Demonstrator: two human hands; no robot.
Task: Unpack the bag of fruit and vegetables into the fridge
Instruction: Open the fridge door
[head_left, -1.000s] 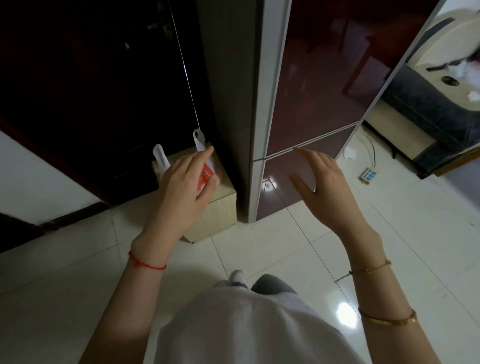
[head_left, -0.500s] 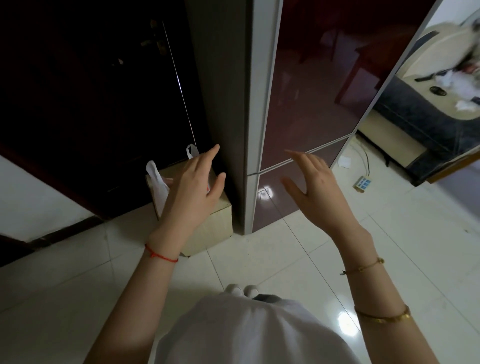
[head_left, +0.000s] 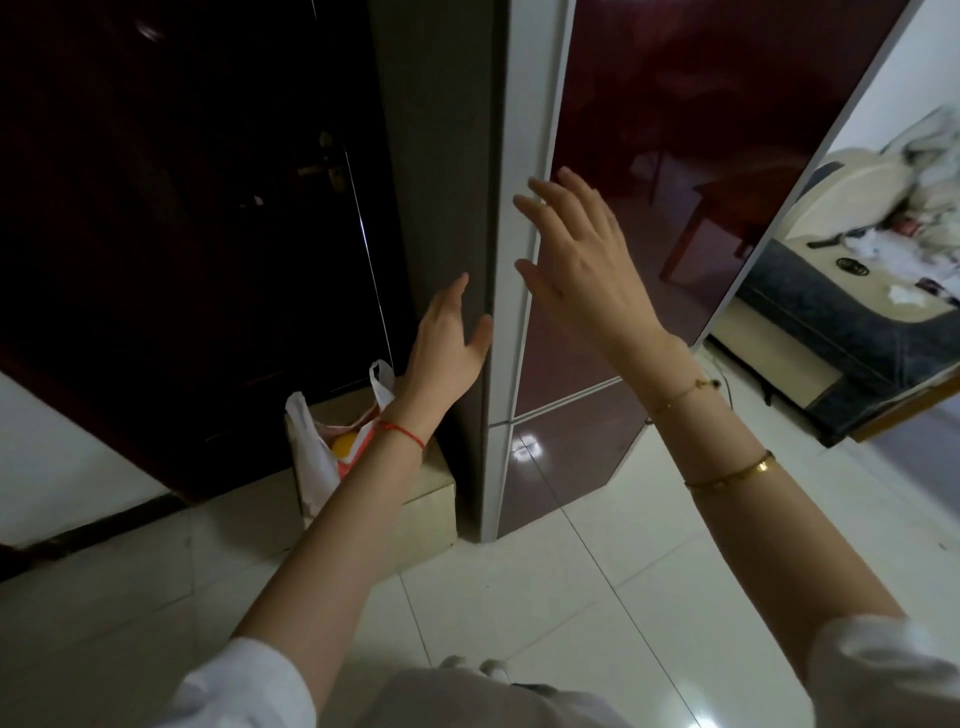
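The fridge (head_left: 675, 130) stands in front of me with glossy dark red doors, both closed. My right hand (head_left: 576, 260) is raised with fingers spread at the white left edge of the upper door. My left hand (head_left: 447, 343) is open beside the fridge's grey side wall, thumb near the corner; it holds nothing. A white plastic bag (head_left: 311, 457) with red print stands open on a low beige box (head_left: 421, 509) left of the fridge. Something round and yellow-orange (head_left: 344, 446) shows inside the bag; my left forearm covers part of the bag.
A dark door (head_left: 182, 208) with a metal handle is at the left. White floor tiles (head_left: 597, 597) lie in front of the fridge. At the right is a bed (head_left: 857, 291) with clutter on it, and a wooden table is reflected in the fridge door.
Both hands rose from the bag and lower door toward the upper door's left edge. My left hand left the bag. The view tilted up.
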